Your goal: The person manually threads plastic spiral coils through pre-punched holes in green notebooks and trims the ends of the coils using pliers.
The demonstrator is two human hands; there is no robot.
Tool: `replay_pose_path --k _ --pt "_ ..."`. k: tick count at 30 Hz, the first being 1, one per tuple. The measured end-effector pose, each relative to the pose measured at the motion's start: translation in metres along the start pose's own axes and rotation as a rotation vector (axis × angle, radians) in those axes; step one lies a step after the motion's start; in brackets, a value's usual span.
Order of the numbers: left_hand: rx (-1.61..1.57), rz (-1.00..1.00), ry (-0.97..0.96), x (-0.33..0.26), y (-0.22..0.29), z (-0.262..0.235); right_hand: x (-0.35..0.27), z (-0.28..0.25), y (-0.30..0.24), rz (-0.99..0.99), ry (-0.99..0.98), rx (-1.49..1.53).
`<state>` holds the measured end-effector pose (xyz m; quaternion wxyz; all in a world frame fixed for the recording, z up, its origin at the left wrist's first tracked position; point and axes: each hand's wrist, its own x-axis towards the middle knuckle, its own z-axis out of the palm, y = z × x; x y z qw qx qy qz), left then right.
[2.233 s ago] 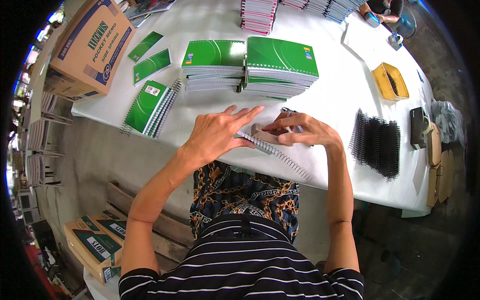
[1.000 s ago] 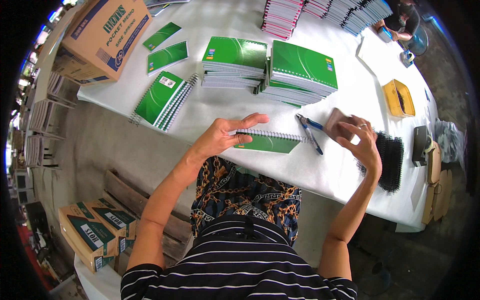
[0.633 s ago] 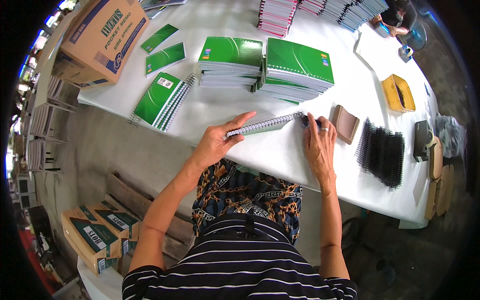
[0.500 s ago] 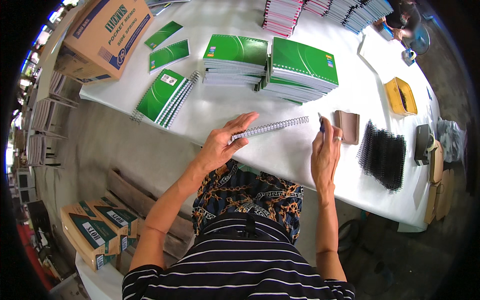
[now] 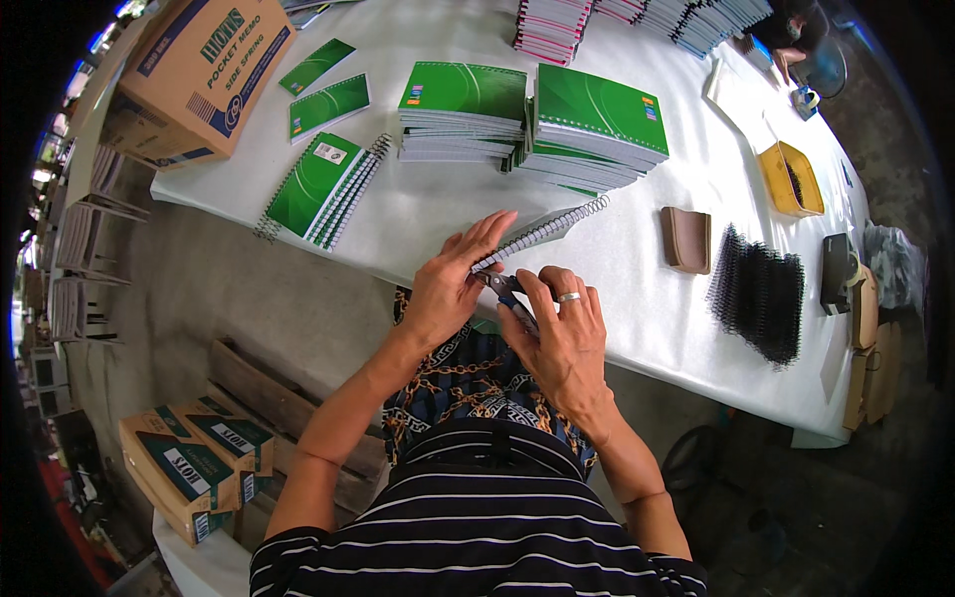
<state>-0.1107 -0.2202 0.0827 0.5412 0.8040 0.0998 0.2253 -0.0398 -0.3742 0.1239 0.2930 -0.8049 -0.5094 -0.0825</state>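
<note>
A spiral notebook (image 5: pixel 542 233) stands spine up over the table's near edge, its coil running away from me to the right. My left hand (image 5: pixel 443 291) grips its near end, fingers along one side and thumb by the coil's end. In my right hand (image 5: pixel 565 343), which wears a ring, are small pliers (image 5: pixel 504 287) with dark handles. Their jaws are at the near end of the coil, close to my left thumb. Whether they bite on the wire I cannot tell. Most of the notebook's covers are hidden from above.
Two stacks of green notebooks (image 5: pixel 463 92) stand ahead. Finished-looking coiled notebooks (image 5: pixel 316 186) and loose green covers (image 5: pixel 329 107) lie left, by a cardboard box (image 5: pixel 199 85). Rightward are a brown tray (image 5: pixel 686 240), black coils (image 5: pixel 758 298) and a yellow basket (image 5: pixel 792 179). Another person's arm (image 5: pixel 786 62) shows far right.
My right hand has come left from beside the brown tray, bringing the pliers to the coil's near end. The notebook's far end has tilted up and away.
</note>
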Motion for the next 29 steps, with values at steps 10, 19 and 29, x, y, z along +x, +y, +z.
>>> replay_pose_path --k 10,19,29 --pt "0.578 0.169 0.216 -0.007 0.004 0.002 0.021 -0.024 0.0 0.42 -0.512 0.666" --pt "0.695 0.252 0.387 -0.006 0.005 -0.12 0.027 -0.031 0.05 0.341 -0.185 0.246" --pt "1.029 0.005 -0.141 -0.002 -0.04 -0.228 0.02 0.007 0.088 0.123 0.009 -0.289"
